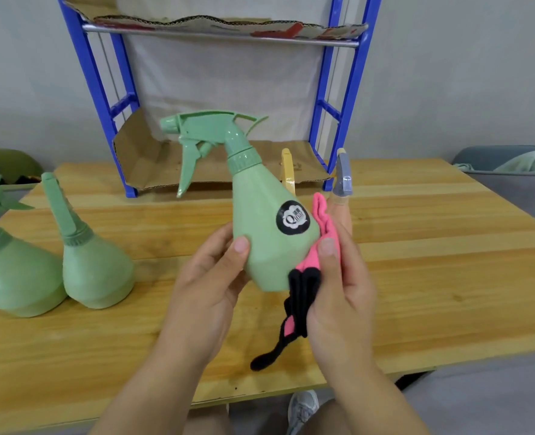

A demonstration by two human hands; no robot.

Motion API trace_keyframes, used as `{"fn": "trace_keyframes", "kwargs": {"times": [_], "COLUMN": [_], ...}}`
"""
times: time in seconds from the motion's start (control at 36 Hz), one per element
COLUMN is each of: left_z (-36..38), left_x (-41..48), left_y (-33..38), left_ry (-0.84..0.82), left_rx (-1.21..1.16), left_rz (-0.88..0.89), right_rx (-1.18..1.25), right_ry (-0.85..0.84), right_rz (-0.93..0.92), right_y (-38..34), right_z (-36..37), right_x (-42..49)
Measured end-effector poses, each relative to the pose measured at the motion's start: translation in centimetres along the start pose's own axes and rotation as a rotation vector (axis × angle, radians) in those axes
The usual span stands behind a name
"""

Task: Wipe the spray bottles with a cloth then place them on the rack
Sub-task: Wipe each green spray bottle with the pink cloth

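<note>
pale green plastic spray bottle [269, 227] held tilted above the wooden table [432, 246].
left hand [209, 287] grips its base; right hand [341, 293], at 3 o'clock, presses a pink-and-black cloth [310, 271] against it.

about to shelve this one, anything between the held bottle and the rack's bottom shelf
Nothing visible blocks it. The held bottle is in the left hand, with the cloth pressed to it by the right hand. The rack stands straight behind, and its cardboard-lined bottom shelf looks bare. The two other bottles stand off to the left.
</note>
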State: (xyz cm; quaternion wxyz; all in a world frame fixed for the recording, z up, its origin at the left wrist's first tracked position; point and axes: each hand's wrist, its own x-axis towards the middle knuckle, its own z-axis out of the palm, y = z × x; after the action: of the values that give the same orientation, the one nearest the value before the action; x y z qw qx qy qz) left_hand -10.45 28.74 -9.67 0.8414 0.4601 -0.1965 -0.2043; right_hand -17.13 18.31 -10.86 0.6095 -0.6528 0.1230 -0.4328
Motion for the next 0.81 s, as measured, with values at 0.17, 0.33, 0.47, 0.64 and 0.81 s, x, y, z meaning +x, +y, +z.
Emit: {"fn": "trace_keyframes", "kwargs": {"times": [0.17, 0.33, 0.47, 0.64, 0.81], "left_z": [0.3, 0.1, -0.5, -0.4, -0.9], "left_x": [-0.1, -0.1, -0.1, -0.2, 0.0], "left_y": [-0.4, -0.3, 0.0, 0.1, -0.1], "left_ry": [0.066, 0.008, -0.07, -0.099, 0.006], "left_rx": [-0.021, 0.002, 0.036, 0.196, 0.237], "left_rz": [-0.003, 0.04, 0.021, -0.08, -0.082], "right_rx": [-0.34, -0.302, 0.061, -0.112, -0.34], "right_ry": [0.054, -0.058, -0.123, -0.056, -0.191], "right_rz": [-0.324, -0.302, 0.034, -0.053, -0.172], "right_y": [1.1, 0.7, 0.4, 0.8, 1.1], "right_z": [-0.1, -0.2, -0.7, -0.9, -1.1], "right_x": [-0.6, -0.3, 0.4, 0.0, 0.1]}}
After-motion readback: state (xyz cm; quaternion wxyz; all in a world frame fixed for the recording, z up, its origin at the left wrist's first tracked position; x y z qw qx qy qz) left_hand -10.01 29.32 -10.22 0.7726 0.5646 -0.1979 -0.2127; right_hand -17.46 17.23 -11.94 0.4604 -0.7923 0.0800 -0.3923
